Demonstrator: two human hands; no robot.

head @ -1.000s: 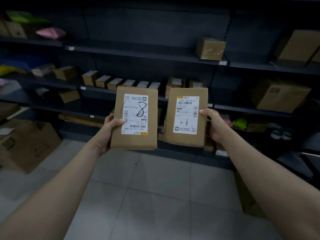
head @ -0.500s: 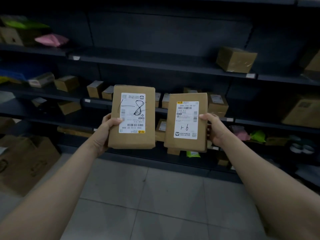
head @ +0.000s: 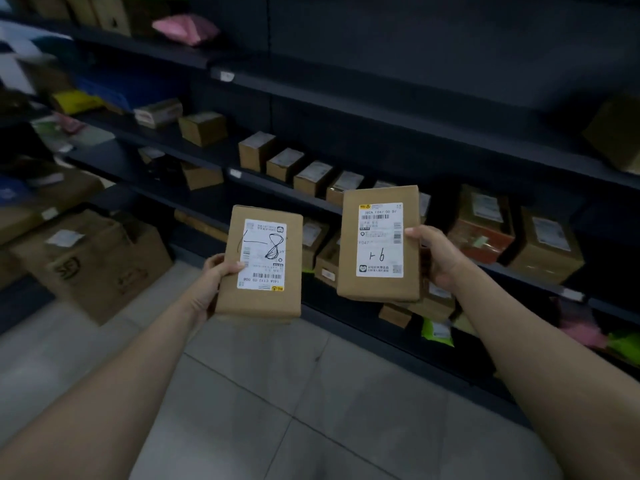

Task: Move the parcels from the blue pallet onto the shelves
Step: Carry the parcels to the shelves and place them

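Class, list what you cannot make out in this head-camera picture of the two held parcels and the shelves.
Head view, left hand: fingers hidden behind the left parcel.
Head view, right parcel: label's fine print too small.
Head view, shelf boxes: partly covered by the right parcel.
Head view, far-left packages: blurred, cut by the edge.

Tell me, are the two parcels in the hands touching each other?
Apart. The head view shows a clear gap between the left parcel and the right parcel.
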